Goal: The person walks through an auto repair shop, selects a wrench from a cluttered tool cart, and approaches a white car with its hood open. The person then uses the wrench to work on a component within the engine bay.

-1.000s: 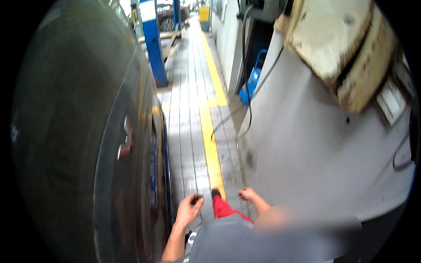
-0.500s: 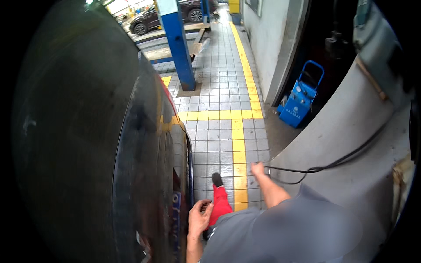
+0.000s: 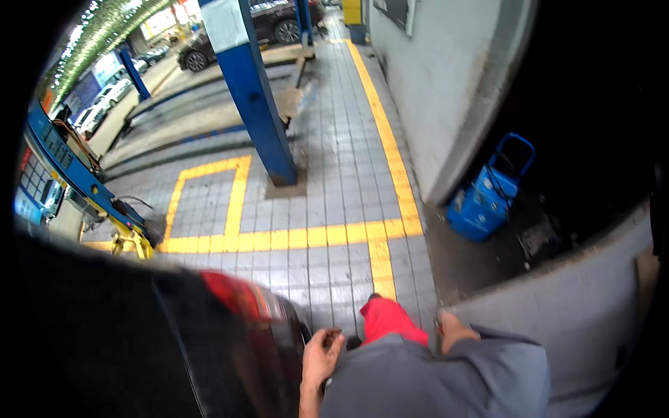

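My left hand [image 3: 324, 352] is low at the centre, beside the dark car [image 3: 237, 355] with a red tail lamp [image 3: 226, 285]; its fingers are curled, and whatever may be in them is too small to make out. My right hand [image 3: 447, 327] is low right of centre, near the grey wall [image 3: 578, 299], partly behind my grey top; its fingers are blurred and mostly hidden. My red-trousered leg [image 3: 387, 313] is between them on the tiled floor.
Yellow floor lines [image 3: 380, 146] run along and across the tiles. Ahead are a blue lift post [image 3: 254, 118], a ramp [image 3: 188, 132] and a parked car [image 3: 261, 28]. Left is another lift post [image 3: 70, 160]. A blue wheeled unit [image 3: 484, 202] stands in a dark doorway at right.
I have moved forward past the car's rear. The lift bay has come into view on the left, the doorway is nearer, and my right hand has moved lower and right.
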Demonstrator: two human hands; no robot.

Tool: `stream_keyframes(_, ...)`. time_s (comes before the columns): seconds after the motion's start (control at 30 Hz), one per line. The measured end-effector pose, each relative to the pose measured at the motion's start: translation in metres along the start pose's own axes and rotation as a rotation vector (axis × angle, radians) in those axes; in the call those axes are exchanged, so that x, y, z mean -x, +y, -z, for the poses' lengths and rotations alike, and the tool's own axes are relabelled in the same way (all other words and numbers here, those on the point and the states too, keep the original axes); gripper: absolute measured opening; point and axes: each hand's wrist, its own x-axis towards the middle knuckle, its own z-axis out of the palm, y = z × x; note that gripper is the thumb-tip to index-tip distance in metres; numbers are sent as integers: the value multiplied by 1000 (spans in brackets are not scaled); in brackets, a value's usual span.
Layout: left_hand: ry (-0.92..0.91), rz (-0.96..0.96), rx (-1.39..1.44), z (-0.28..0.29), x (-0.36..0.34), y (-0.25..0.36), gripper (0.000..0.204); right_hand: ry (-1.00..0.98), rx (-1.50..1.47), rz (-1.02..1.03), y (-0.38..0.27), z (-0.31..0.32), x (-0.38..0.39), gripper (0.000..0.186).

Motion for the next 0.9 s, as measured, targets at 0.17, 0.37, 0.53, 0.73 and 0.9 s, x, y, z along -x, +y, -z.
stream_keyframes(0.17,31,62,41,9,-202,18,28,-42,-397,-165,-197,-14,-26,23)
stream_keyframes(0.37,134,74,-134,21,-451,42,33,-249,-305,29,-505,-26,-76,23)
stream_keyframes(0.53,43,237,-252,-3,-653,-24,37,-465,-250,549,-804,-59,-98,25)
stream_keyframes(0.73,-221,793,-133,-36,-775,-165,39,-584,295,1238,-1076,-48,-2,46)
stream_keyframes(0.9,-268,974,-24,-47,-937,-124,42,-333,252,853,-1208,-11,-155,38)
